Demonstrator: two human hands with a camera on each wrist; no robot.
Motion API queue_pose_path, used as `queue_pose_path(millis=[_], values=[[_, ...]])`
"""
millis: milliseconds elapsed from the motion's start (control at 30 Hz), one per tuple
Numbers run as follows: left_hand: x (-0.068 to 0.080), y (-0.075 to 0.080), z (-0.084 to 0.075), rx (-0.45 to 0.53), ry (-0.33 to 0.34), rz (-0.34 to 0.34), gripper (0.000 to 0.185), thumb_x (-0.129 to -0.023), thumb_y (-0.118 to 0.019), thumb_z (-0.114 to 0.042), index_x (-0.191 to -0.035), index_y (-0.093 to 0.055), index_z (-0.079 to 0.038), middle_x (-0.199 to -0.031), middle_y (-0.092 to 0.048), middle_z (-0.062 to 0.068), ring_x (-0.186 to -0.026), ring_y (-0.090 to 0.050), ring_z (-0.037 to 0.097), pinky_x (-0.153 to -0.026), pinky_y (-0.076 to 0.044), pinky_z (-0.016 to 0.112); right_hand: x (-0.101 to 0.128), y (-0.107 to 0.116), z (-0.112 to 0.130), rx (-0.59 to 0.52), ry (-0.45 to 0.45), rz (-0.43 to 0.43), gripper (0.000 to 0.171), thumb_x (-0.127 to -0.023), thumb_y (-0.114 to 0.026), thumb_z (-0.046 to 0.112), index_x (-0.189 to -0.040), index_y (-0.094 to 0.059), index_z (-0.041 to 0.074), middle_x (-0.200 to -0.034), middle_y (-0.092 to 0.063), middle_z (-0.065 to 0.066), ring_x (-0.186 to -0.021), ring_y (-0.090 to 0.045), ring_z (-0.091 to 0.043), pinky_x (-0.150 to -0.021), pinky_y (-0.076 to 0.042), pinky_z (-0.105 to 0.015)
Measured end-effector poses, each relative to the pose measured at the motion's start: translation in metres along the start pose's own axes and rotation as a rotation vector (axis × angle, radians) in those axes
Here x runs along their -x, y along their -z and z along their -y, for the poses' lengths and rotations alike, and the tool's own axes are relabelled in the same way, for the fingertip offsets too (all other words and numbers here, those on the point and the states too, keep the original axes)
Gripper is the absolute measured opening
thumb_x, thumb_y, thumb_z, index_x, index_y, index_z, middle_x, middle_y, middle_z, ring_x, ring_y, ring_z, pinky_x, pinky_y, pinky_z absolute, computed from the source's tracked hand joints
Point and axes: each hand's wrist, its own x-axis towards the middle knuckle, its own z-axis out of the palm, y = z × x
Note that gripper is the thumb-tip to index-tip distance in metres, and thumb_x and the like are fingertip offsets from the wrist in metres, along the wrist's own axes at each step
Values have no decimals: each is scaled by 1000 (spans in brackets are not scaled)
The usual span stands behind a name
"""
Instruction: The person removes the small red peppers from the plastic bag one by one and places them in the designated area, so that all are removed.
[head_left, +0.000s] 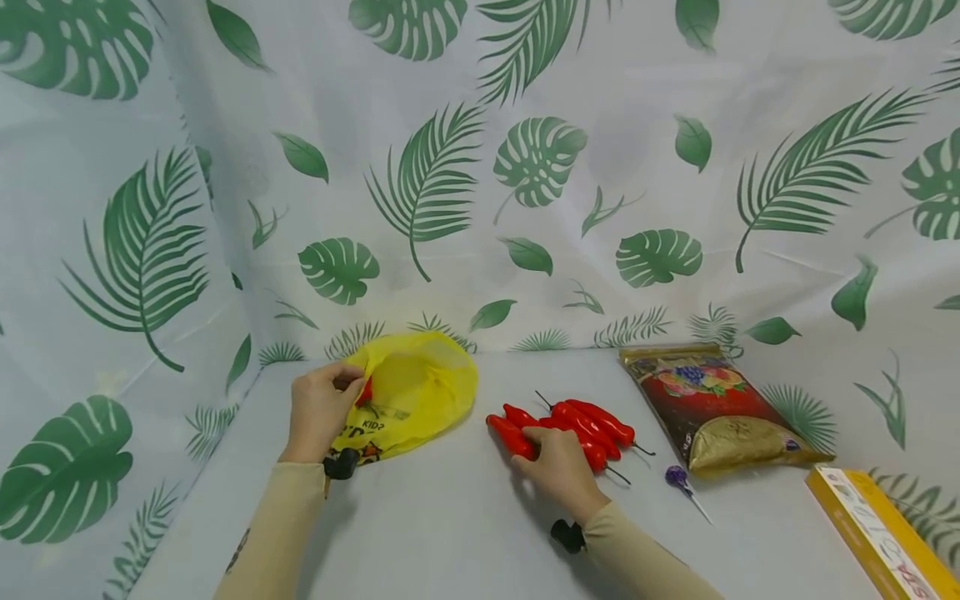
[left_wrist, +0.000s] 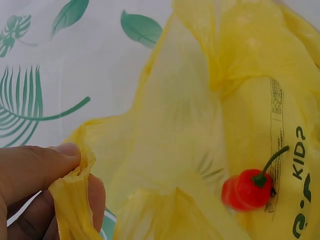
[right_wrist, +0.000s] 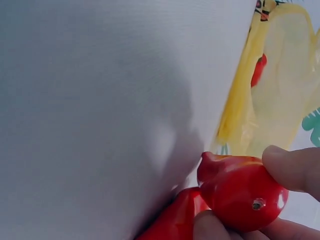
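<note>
A yellow plastic bag [head_left: 416,392] lies on the table at centre left, its mouth held up by my left hand [head_left: 324,406], which pinches the bag's edge [left_wrist: 75,192]. One red chili pepper [left_wrist: 248,189] lies inside the bag. To the right, several red chili peppers [head_left: 585,421] lie in a pile. My right hand [head_left: 553,458] rests on the pile's left side and grips one red pepper [right_wrist: 242,190] between thumb and fingers; the bag [right_wrist: 272,95] shows behind it.
A dark red and gold snack pouch [head_left: 712,408] lies at the right. A purple lollipop [head_left: 678,477] sits in front of it. A yellow box [head_left: 877,533] lies at the near right corner. Leaf-print cloth [head_left: 525,167] walls the back and sides.
</note>
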Motion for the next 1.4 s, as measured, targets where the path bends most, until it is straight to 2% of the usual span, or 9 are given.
queue_pose_path(millis=[200, 500, 633, 767, 833, 933, 1033, 1133, 1400], values=[[-1, -2, -2, -2, 13, 4, 11, -94, -77, -12, -101, -80, -5, -94, -79, 15, -82, -74, 27, -74, -64, 43, 6, 4, -5, 31, -2, 8, 51, -80, -90, 17, -125, -74, -1, -109, -78, -10, -85, -61, -19, -70, -55, -28], [0, -2, -3, -3, 3, 3, 11, -94, -77, -12, -101, -80, -4, -93, -79, 15, -80, -74, 27, -71, -64, 42, 10, 3, -7, 114, 4, 22, 46, -79, -91, 18, -118, -76, -1, -95, -77, -9, -74, -58, -17, -64, -53, -27], [0, 2, -1, -4, 0, -4, 10, -94, -77, -12, -100, -81, -5, -91, -79, 15, -78, -74, 26, -68, -63, 41, 9, 3, -3, 131, 20, 15, 48, -79, -91, 20, -119, -76, -1, -91, -77, -8, -69, -56, -16, -61, -49, -25], [-4, 4, -1, 7, -12, -18, 11, -93, -79, -13, -100, -81, -5, -92, -80, 14, -79, -74, 26, -71, -64, 42, 4, 6, 3, 130, 20, 10, 51, -79, -91, 22, -123, -75, 1, -92, -78, -7, -72, -57, -16, -62, -49, -24], [-7, 6, -3, 12, -28, -22, 12, -93, -79, -13, -100, -81, -4, -93, -80, 14, -80, -74, 27, -72, -65, 43, 1, 8, 6, 111, 11, 14, 52, -80, -90, 22, -126, -74, 3, -92, -77, -6, -74, -57, -17, -63, -50, -24], [-9, 7, -5, 14, -44, -20, 12, -92, -80, -13, -101, -81, -4, -93, -80, 14, -80, -74, 27, -72, -64, 43, -4, 8, 9, 60, 1, 24, 56, -83, -89, 22, -133, -70, 4, -104, -79, -10, -80, -60, -18, -65, -54, -25], [-12, 9, -4, 12, -54, -24, 12, -92, -80, -13, -101, -81, -5, -93, -80, 13, -80, -74, 26, -71, -64, 43, -18, 6, 15, -12, 24, 47, 57, -87, -86, 23, -137, -68, 4, -121, -77, -13, -93, -71, -24, -80, -64, -34], [-14, 10, -5, 19, -63, -24, 12, -92, -80, -13, -101, -81, -5, -93, -80, 13, -81, -74, 26, -73, -65, 43, -34, 2, 23, -91, 49, 79, 55, -89, -84, 24, -137, -67, 3, -127, -75, -14, -109, -75, -29, -96, -62, -44], [-18, 12, -4, 26, -37, 5, 10, -92, -80, -12, -100, -81, -6, -93, -80, 11, -80, -74, 23, -74, -65, 39, -74, -34, 67, -246, 165, 180, 50, -91, -81, 20, -135, -68, 0, -128, -74, -18, -109, -76, -29, -95, -63, -42]])
